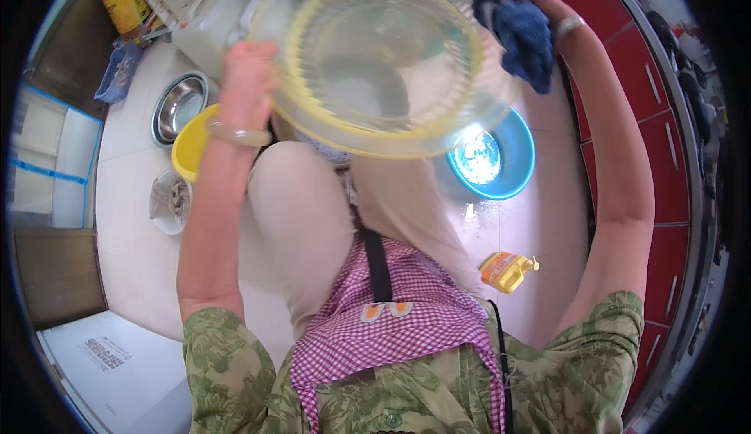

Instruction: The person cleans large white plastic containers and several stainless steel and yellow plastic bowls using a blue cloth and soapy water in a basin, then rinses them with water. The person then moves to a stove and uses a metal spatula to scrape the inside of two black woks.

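A large round translucent plastic basin (381, 58) with a yellowish tint is raised in front of me, slightly blurred. My left hand (249, 85) grips its left rim. At the upper right, my right hand (531, 2) holds a crumpled blue cloth (519, 40) beside the basin's right rim. Whether that hand also touches the rim is not clear. Below the basin's right side, a blue plastic basin (519, 170) stands on the floor with bright glare inside. Part of the floor and my knees are hidden behind the raised basin.
Left on the tiled floor are a steel bowl (185, 102), a yellow basin (190, 146), a white bowl with a cloth (170, 205) and a blue basket (120, 73). A yellow pump bottle (506, 271) lies at the right, near red cabinets (639, 82). Translucent jugs (211, 17) stand behind.
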Tool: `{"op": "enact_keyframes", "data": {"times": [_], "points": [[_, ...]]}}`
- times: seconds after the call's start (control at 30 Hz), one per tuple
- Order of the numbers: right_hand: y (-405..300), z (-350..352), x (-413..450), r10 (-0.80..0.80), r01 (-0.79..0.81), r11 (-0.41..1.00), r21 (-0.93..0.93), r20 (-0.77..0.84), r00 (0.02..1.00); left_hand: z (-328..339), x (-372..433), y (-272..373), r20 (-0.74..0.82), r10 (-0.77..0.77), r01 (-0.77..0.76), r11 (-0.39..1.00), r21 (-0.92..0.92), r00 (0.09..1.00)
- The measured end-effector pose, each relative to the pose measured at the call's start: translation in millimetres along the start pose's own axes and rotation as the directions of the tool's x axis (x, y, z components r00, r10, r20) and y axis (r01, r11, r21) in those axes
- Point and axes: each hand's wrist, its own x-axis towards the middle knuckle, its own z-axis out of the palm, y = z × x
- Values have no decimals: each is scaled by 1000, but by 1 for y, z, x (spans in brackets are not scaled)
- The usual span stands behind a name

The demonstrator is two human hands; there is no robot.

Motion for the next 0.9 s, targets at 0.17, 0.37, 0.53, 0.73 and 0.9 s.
{"op": "enact_keyframes", "data": {"times": [0.17,0.37,0.53,0.73,0.9], "points": [[90,-107,-57,231,-233,972,33,-302,925,109,-13,-99,167,-227,203,967,152,959],[190,-162,-129,472,-450,874,185,-546,692,210,-78,-202,127,-465,326,766,554,876],[270,-199,-158,662,-577,750,324,-362,657,220,-120,-216,129,-667,437,610,661,734],[343,-180,-192,680,-523,713,467,-281,677,201,-144,-234,184,-800,429,483,763,572],[383,-177,-202,646,-505,736,451,-245,722,199,-151,-238,105,-805,386,389,837,584]]}}
